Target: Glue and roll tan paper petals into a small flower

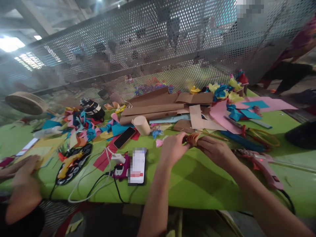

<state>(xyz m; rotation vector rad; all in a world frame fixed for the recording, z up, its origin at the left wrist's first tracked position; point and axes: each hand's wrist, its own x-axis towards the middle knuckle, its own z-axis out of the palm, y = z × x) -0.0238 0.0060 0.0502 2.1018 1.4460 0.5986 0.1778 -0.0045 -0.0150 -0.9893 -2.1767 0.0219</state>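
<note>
Both my hands meet above the green table (197, 177) and pinch a small folded, pleated piece of brown paper (193, 138) between them. My left hand (172, 148) grips its left end with curled fingers. My right hand (214, 149) grips its right end. A pink glue gun (261, 164) lies just right of my right hand. A phone with a lit screen (137, 166) lies left of my left hand.
Brown card sheets (158, 105), pink paper (222, 113), blue and yellow scraps, a paper cup (142, 125), a dark phone (124, 137), scissors (259, 135) and cables cover the table. Another person's hand (23, 177) rests at the left. A perforated metal screen (158, 59) stands behind.
</note>
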